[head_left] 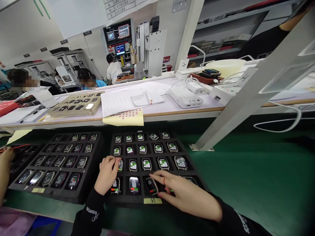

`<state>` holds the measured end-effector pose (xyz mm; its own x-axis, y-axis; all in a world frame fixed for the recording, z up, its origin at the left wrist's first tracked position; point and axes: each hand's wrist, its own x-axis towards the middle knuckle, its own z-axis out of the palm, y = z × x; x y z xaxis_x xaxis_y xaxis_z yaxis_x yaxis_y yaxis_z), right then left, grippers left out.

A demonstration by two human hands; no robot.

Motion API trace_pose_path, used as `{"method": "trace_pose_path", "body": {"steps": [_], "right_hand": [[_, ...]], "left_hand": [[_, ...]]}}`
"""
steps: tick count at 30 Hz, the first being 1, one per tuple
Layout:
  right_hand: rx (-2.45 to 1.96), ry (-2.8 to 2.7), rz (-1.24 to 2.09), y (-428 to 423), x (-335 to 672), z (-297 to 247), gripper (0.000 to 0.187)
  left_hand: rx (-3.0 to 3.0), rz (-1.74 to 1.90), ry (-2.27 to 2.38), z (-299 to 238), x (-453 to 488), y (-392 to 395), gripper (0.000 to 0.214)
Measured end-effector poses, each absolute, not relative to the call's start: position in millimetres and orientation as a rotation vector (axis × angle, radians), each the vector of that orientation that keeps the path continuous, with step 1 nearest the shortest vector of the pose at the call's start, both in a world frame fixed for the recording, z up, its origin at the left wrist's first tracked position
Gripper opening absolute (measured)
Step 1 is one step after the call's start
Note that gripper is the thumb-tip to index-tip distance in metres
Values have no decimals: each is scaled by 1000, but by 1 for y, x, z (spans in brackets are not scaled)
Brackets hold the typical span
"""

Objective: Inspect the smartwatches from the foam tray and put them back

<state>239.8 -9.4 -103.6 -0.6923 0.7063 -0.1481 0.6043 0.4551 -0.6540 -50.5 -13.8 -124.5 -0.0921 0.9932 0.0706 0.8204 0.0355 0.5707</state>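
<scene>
Before me lies a black foam tray (157, 202) of smartwatches in rows of slots, most with lit green-and-white screens. My left hand (107, 175) is at its left edge, fingers bent together over a smartwatch (120, 166) that they partly hide. Over the front row, my right hand (184, 195) has its thumb and index finger at the edges of a tilted smartwatch (151, 186) with a dark screen showing red and green at the bottom. The right hand covers part of the slots beneath it. A yellow label (153, 201) sticks to the tray's front.
A second black tray (80, 195) of watches sits at left, with another person's hand (6, 160) beyond it. A slanted metal post (231, 101) rises at right from the green bench (236, 183). The shelf above holds papers (118, 101), a white charger box (184, 97) and a beige tray (71, 111).
</scene>
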Motion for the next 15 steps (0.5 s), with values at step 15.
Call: {"method": "trace_pose_path", "body": {"steps": [15], "right_hand": [[-1657, -2247, 518, 37, 316, -127, 38]], "left_hand": [[2232, 364, 1834, -127, -13, 6, 28]]}}
